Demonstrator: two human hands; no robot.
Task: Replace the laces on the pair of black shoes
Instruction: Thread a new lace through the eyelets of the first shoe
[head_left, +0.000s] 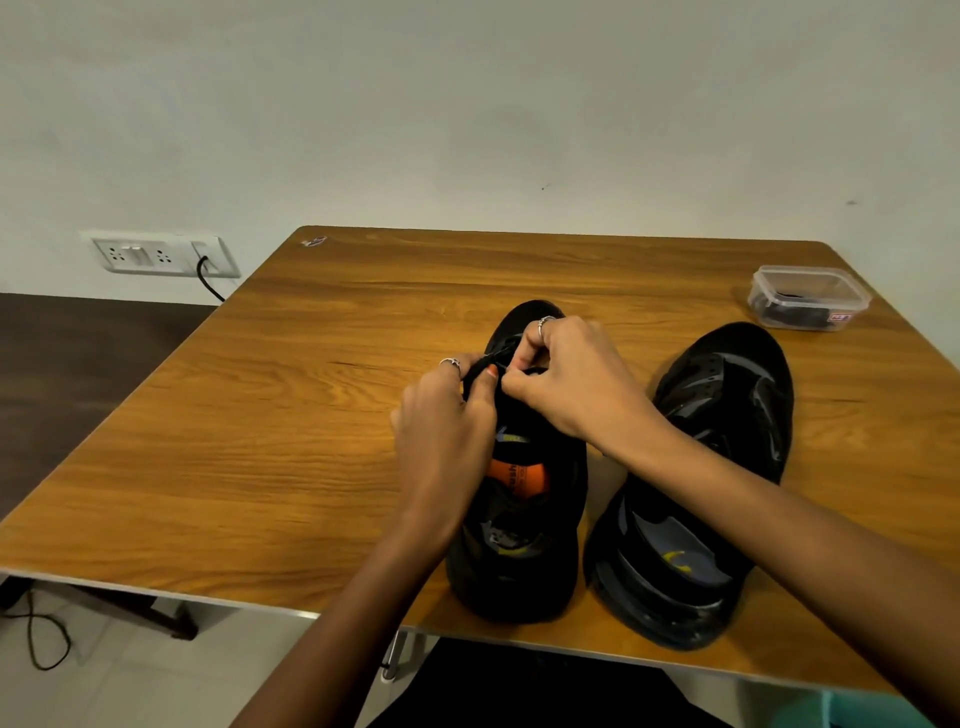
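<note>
Two black shoes stand side by side on the wooden table (260, 441), toes pointing away from me. The left shoe (519, 545) has an orange insole patch showing in its opening. My left hand (447, 426) pinches a black lace (491, 359) over that shoe's eyelets. My right hand (566, 379) pinches the same lace right beside it, fingers curled above the tongue. The right shoe (717, 467) sits untouched, leaning on its side, with no lace visible in it.
A clear plastic container (808, 299) with dark laces inside stands at the table's far right. A wall socket with a black cable (156, 254) is on the wall to the left. The table's near edge runs just below the shoes' heels.
</note>
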